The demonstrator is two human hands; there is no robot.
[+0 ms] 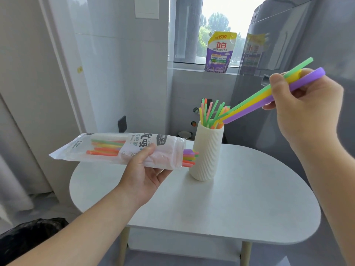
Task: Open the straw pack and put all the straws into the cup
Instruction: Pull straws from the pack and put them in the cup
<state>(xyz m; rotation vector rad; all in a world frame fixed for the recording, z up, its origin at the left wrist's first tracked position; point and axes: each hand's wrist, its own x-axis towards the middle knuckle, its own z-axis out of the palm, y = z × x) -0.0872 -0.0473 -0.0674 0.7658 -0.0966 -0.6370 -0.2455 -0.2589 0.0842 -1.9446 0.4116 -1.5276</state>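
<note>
My left hand (143,169) grips the clear plastic straw pack (107,148) from below, holding it level above the table's left side. Its open end faces right, and several coloured straw tips (190,157) stick out of it beside the cup. The ribbed cream cup (207,150) stands upright on the white table (240,189) with several green, yellow and orange straws (210,114) in it. My right hand (305,110) pinches a green, a yellow and a purple straw (255,104), slanted down to the left, their lower ends at the cup's mouth.
A purple detergent pouch (220,51) stands on the windowsill behind the table. A grey appliance (288,45) rises at the right. A black socket (122,123) is on the wall at the left, and a dark object (32,233) lies at the lower left.
</note>
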